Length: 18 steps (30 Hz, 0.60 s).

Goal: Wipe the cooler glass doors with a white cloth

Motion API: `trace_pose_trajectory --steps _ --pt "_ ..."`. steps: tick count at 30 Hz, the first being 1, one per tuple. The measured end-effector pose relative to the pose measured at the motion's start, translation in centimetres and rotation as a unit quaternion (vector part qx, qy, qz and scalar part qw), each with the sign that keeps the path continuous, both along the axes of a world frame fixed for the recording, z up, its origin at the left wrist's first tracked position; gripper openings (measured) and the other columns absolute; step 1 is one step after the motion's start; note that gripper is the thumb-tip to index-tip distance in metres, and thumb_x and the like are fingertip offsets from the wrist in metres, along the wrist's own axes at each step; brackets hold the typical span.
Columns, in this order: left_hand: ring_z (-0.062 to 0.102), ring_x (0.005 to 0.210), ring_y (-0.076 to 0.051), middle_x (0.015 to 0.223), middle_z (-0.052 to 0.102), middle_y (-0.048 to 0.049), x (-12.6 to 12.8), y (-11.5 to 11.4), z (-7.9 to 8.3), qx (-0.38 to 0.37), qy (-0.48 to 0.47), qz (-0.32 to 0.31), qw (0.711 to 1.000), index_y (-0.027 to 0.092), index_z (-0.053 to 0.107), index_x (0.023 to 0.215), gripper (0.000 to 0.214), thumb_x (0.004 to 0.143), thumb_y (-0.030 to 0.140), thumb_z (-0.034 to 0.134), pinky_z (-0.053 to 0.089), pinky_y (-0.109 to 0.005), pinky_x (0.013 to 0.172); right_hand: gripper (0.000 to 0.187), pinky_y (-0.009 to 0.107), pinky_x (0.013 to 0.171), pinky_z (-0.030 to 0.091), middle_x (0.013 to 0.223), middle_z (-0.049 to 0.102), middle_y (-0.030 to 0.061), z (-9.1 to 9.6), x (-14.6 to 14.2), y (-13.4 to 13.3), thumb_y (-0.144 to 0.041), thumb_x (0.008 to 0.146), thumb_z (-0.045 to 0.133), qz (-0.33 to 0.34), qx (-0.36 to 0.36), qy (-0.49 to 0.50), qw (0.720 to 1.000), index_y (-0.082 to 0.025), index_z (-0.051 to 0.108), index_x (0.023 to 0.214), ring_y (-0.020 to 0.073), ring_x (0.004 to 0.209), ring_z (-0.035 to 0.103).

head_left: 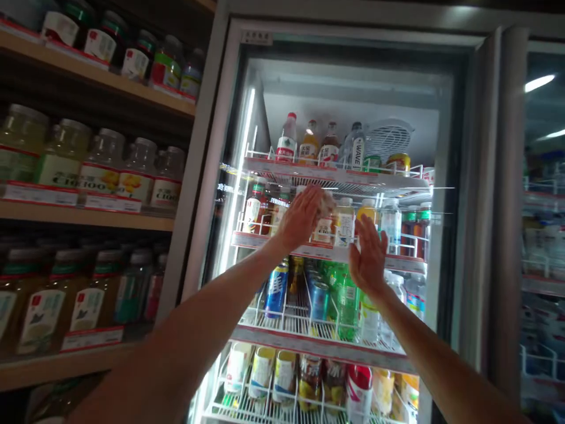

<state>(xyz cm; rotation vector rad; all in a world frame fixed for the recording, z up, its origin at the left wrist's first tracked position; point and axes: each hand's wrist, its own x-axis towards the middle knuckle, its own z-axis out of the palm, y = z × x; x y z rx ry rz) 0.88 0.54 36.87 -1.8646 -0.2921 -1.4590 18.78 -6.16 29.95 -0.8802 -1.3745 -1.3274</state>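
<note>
Glass door (339, 82): fills the centre of my frame, lit shelves of drinks behind it.
Left hand (300, 218): mid-frame, at or just before the glass; fingers stretched out, close together.
Pale patch (326, 203): blurred, just beside those fingers; from here I can't tell cloth from reflection, nor whether it is gripped.
Right hand (369, 253): right of centre, raised, fingers spread, holding nothing I see; contact with the glass unclear to me.
Blue can (276, 288): behind the glass, below the left hand.
Green bottle (348, 303): same shelf, lower centre.
Wooden shelves (88, 214): left of frame, rows of bottles.
</note>
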Motion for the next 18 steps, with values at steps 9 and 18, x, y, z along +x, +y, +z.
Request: trace_pose_trajectory --steps 9,18 --pt "0.021 0.138 -0.029 0.145 0.032 -0.0181 -5.0 1.5 -2.9 0.006 -0.046 0.075 0.996 0.013 0.022 0.142 0.076 0.083 0.056 0.044 0.016 -0.051 0.112 0.047 0.042 0.111 0.025 0.141 0.039 0.0081 6.3 -8.4 2.0 -0.032 0.092 0.027 0.07 -0.075 -0.018 0.995 -0.018 0.038 0.135 0.0192 0.134 0.029" --pt "0.021 0.139 -0.026 0.147 0.03 -0.0128 -7.0 1.6 -4.4 -0.009 -0.085 0.132 0.988 0.017 0.023 0.143 0.063 0.09 0.048 0.035 0.014 -0.048 0.112 0.044 0.055 0.104 0.026 0.141 0.039 0.0069 7.7 -3.0 2.1 -0.027 0.084 0.045 -0.078 -0.007 0.004 0.997 -0.027 0.048 0.127 0.0276 0.131 0.031"
